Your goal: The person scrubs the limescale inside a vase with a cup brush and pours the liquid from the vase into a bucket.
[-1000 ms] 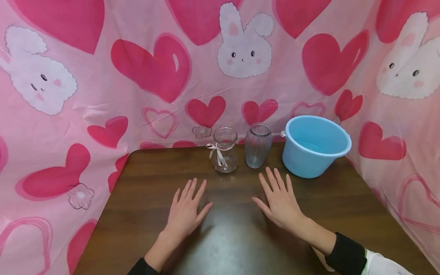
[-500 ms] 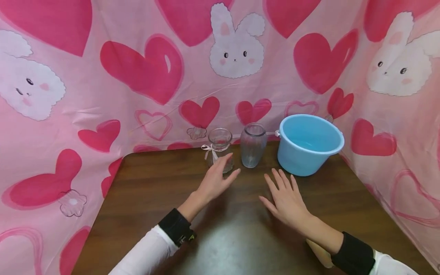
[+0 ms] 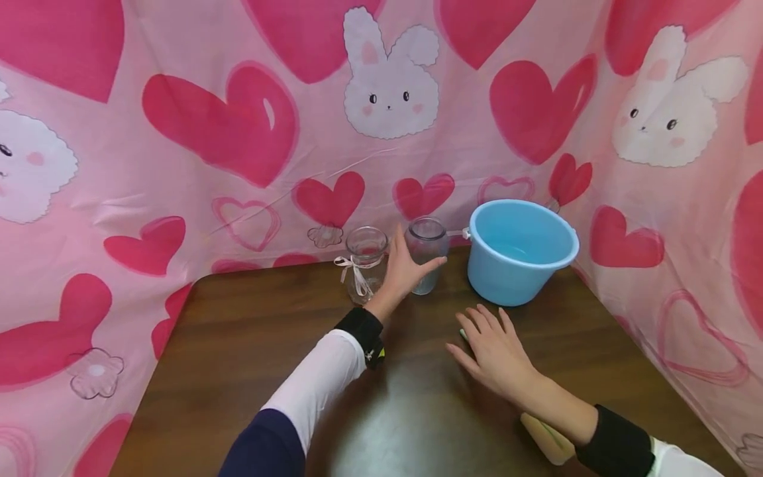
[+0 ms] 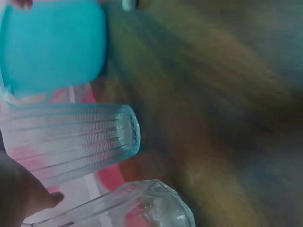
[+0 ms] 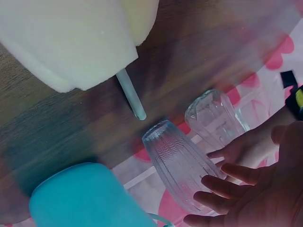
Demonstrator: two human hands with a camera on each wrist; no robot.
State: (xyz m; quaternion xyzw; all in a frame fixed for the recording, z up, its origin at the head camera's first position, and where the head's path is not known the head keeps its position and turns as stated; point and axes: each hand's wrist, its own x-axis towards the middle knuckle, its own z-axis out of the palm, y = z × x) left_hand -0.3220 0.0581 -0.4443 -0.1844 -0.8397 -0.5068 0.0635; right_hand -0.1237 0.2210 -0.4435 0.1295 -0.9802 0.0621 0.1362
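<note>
My left hand [image 3: 404,268] reaches across the table with thumb and fingers spread apart. It is in front of a ribbed glass vase [image 3: 427,248]; whether it touches the glass I cannot tell. To its left stands a rounder glass vase [image 3: 365,250] with a white ribbon bow. My right hand [image 3: 497,351] hovers or rests low over the table with its fingers spread, holding nothing. Beneath the right forearm lies what looks like a sponge brush, its pale foam head [image 5: 71,42] and grey-green handle [image 5: 131,94] showing in the right wrist view.
A light blue bucket [image 3: 507,278] stands at the back right, close to the ribbed vase. The brown wooden table [image 3: 250,351] ends at a pink cloth [image 3: 250,218] printed with hearts and rabbits, which hangs behind and along both sides.
My left hand has moved forward and to the right, past the bow vase to the ribbed vase. The right hand has barely moved. The head view has turned slightly right.
</note>
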